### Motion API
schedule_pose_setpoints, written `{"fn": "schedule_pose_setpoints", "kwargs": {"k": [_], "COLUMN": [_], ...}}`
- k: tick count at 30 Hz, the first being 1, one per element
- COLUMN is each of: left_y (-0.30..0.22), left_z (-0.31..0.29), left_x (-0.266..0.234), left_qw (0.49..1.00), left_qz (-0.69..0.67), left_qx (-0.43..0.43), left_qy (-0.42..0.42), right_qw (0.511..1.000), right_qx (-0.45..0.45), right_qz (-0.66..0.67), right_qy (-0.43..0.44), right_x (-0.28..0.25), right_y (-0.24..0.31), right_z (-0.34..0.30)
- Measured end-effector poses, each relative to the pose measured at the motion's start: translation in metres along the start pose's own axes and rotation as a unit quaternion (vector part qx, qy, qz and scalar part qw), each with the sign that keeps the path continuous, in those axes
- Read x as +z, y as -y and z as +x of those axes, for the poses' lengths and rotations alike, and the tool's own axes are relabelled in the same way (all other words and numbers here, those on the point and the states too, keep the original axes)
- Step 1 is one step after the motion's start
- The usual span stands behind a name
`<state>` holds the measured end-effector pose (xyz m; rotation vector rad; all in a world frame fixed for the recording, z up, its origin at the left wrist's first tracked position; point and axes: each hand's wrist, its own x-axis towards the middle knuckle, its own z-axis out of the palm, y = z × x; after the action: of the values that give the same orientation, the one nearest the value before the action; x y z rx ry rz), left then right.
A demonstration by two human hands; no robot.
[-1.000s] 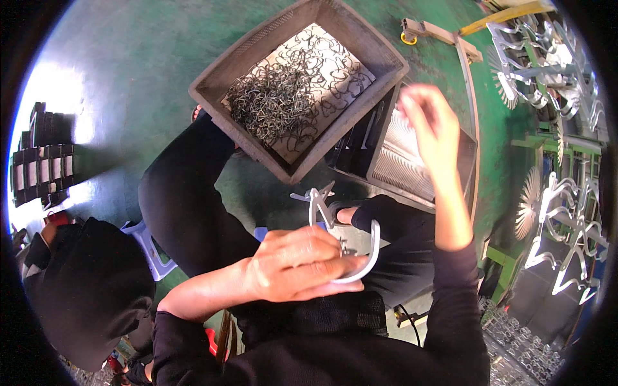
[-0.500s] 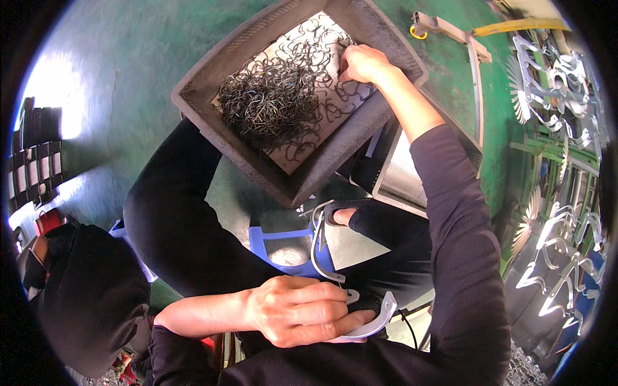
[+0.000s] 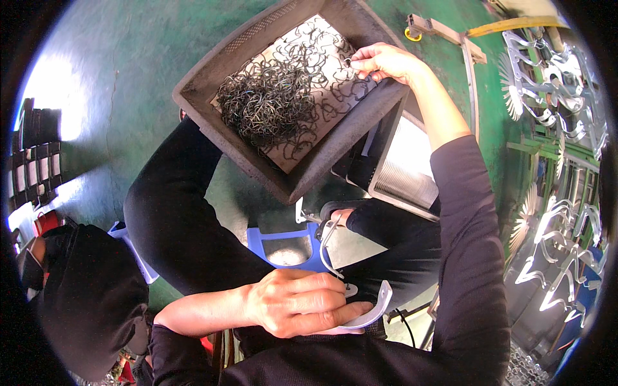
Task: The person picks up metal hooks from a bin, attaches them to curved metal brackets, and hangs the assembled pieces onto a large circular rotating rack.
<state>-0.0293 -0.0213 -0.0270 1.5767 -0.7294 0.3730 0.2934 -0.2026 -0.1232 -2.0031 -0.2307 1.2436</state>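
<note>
My left hand (image 3: pixel 298 302) is closed around a pale curved plastic hanger piece (image 3: pixel 376 309) held over my lap, with a thin wire hook (image 3: pixel 327 244) rising from it. My right hand (image 3: pixel 382 61) reaches into a grey plastic crate (image 3: pixel 232 141) that rests on my knees. Its fingertips pinch one small dark wire hook at the edge of the tangled pile of wire hooks (image 3: pixel 273 100) lying on the crate's pale liner. A blue plastic jig (image 3: pixel 286 244) sits between my legs, just below the crate.
A second grey bin with a ribbed pale insert (image 3: pixel 402 170) stands right of the crate. Racks of pale hanger parts (image 3: pixel 553 83) fill the right side. Another person in black (image 3: pixel 90 302) crouches at lower left. The floor (image 3: pixel 135 71) is green.
My right hand went from raised above the bins down into the crate's hook pile. My left hand with the hanger piece sank lower toward my lap.
</note>
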Motion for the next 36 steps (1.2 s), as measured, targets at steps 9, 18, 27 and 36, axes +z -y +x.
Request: {"fn": "schedule_pose_setpoints", "kwargs": {"k": [9, 18, 27, 36], "left_y": [-0.003, -0.001, 0.0, 0.003], "left_z": [0.0, -0.001, -0.001, -0.001], "left_x": [-0.002, -0.005, -0.004, -0.004], "left_qw": [1.0, 1.0, 0.999, 1.0], "left_qz": [0.002, -0.008, -0.012, -0.011], "left_qx": [-0.011, -0.016, -0.03, -0.024], "left_qy": [0.009, 0.009, 0.003, 0.002], "right_qw": [0.968, 0.917, 0.923, 0.862], "right_qx": [-0.034, -0.11, -0.17, -0.073], "right_qz": [-0.209, -0.326, -0.33, -0.465], "right_qy": [-0.134, -0.201, -0.097, -0.189], "right_x": [0.002, 0.021, 0.046, 0.032], "right_y": [-0.005, -0.015, 0.001, 0.001], "right_z": [0.011, 0.038, 0.053, 0.041]}}
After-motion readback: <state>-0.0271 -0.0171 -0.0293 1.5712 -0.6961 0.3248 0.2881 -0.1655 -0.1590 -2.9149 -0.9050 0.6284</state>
